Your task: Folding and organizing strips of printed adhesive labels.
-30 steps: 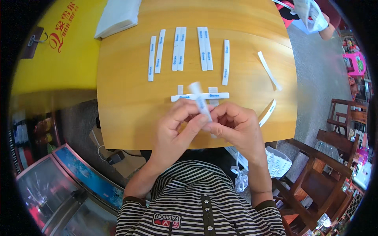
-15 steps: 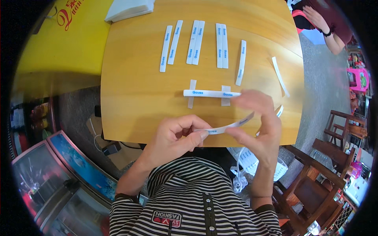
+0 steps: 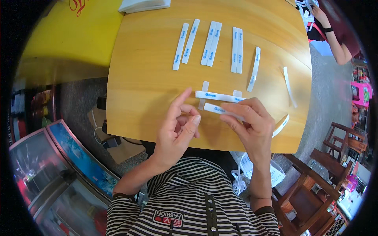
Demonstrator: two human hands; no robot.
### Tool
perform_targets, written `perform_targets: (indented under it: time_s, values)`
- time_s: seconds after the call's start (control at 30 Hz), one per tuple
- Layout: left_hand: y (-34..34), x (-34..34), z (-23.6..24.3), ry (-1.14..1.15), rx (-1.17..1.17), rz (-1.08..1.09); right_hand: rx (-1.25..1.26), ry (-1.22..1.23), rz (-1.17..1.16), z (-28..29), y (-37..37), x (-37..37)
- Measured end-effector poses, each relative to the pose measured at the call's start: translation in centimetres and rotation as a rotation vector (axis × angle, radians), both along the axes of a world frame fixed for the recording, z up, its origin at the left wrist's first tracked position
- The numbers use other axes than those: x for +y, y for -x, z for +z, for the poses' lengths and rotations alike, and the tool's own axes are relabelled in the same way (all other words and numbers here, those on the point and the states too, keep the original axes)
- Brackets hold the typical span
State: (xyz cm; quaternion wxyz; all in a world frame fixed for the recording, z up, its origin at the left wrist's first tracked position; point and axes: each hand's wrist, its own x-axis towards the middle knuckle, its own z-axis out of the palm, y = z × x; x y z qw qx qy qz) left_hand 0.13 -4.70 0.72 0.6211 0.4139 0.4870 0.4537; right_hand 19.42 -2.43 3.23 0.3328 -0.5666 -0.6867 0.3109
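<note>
My right hand (image 3: 255,128) pinches a narrow white strip with blue print (image 3: 213,108) between thumb and fingers, and the strip's right part is hidden by the hand. My left hand (image 3: 177,128) is off the strip, its index finger stretched out and the others loosely curled, with nothing held. Just beyond, another printed white strip (image 3: 224,96) lies crosswise over two short whitish pieces, a left piece (image 3: 205,86) and a right piece (image 3: 237,93). The held strip is near that lying strip and roughly parallel to it; whether they touch I cannot tell.
Several white strips (image 3: 210,43) lie lengthwise on the wooden table (image 3: 157,106). More strips, including a curled one (image 3: 281,125), are at the right. A white stack (image 3: 145,4) sits at the far left edge. Another person's arm (image 3: 334,43) shows at the far right.
My left hand has let go of the strip and opened. My right hand has carried it forward and turned it nearly level, close to the lying strip. The view has shifted slightly.
</note>
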Motion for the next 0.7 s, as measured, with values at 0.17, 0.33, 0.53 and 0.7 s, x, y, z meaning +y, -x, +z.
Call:
perform_targets:
  time_s: [0.17, 0.33, 0.53, 0.7]
  values:
    - [0.2, -0.2, -0.8, -0.005, 0.066, -0.052, -0.032, 0.011, -0.027, -0.3, 0.4, 1.2]
    - [0.3, 0.1, -0.8, -0.058, 0.111, -0.073, -0.089, -0.018, 0.01, -0.2, 0.6, 2.5]
    - [0.4, 0.3, -0.7, -0.062, 0.123, -0.073, -0.111, -0.005, 0.035, -0.3, 0.7, 3.1]
    - [0.4, 0.4, -0.5, -0.041, 0.149, -0.081, -0.121, -0.04, 0.047, -0.9, 0.7, 3.3]
